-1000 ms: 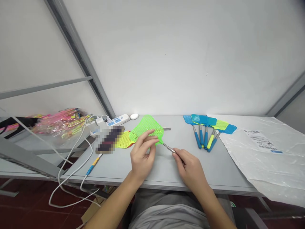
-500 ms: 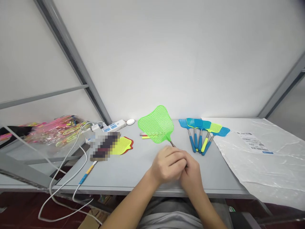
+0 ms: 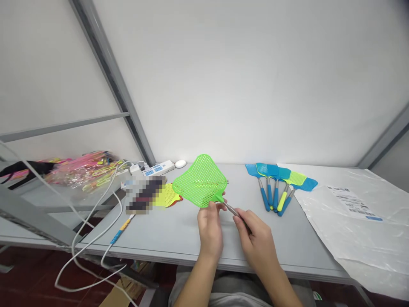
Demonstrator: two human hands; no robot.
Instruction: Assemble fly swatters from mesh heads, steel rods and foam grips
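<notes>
A bright green fly swatter (image 3: 200,181) is held above the table, its mesh head pointing up and to the left. My right hand (image 3: 256,234) is closed around the lower end of its metal shaft; the grip inside the hand is hidden. At the base of the head, my left hand (image 3: 210,232) has its fingers closed on the lower edge and neck, some of them behind the mesh. Thin metal rods (image 3: 228,182) lie on the table behind the head, mostly covered by it. To the left rests a yellow swatter head (image 3: 168,196) over a red one.
Several blue and yellow fly swatters (image 3: 276,172) lie fanned out at the right. Beyond them a white plastic sheet (image 3: 351,243) with a label overhangs the edge. At left are a power strip (image 3: 159,169), loose white cables (image 3: 75,251) and bagged colourful items (image 3: 86,168).
My hands were clasped together on the handle. Now they are apart: the left has moved up to the swatter head, the right stays on the shaft. The head has shifted left and lower.
</notes>
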